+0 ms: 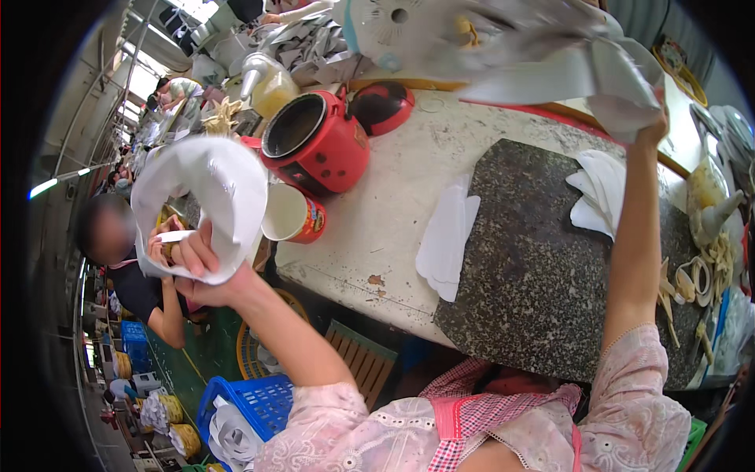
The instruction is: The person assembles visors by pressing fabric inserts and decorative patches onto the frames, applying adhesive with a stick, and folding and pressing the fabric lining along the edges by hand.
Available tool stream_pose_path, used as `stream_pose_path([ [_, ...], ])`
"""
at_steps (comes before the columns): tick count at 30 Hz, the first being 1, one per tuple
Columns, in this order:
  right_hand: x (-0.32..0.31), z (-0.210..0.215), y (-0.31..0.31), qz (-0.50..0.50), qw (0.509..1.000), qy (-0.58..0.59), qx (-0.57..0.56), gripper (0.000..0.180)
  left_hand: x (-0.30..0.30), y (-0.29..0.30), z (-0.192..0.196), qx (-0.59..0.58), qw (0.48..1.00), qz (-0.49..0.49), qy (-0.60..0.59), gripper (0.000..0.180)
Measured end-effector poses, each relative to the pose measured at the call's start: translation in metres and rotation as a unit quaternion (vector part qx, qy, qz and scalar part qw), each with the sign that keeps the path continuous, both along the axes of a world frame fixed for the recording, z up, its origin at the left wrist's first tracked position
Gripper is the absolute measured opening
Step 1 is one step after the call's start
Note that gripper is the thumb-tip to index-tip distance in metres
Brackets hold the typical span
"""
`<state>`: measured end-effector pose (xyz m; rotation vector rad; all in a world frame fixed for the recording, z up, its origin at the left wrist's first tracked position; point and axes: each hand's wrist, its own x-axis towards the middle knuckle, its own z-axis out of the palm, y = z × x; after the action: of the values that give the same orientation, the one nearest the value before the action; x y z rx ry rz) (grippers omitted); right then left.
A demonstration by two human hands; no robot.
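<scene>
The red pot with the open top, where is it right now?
Head view, upper left: the red pot stands on the white table, beside a tipped cup.

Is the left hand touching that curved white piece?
Touching. The head view shows the left hand with its fingers wrapped around the lower edge of the curved white piece, no gap between them.
</scene>
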<state>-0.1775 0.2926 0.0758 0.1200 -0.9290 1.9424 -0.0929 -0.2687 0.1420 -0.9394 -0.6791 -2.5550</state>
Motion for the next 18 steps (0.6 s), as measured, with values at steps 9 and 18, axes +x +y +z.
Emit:
stream_pose_path([
  [9, 0.043, -0.098, -0.037, 0.037, 0.922, -0.282, 0.262, 0.029, 0.076, 0.172, -0.054, -0.412, 0.905, 0.067, -0.085, 0.033],
  [18, 0.237, -0.032, -0.159, 0.194, 0.911, -0.166, 0.325, 0.082, 0.114, 0.237, -0.05, -0.426, 0.855, 0.293, 0.045, 0.022],
])
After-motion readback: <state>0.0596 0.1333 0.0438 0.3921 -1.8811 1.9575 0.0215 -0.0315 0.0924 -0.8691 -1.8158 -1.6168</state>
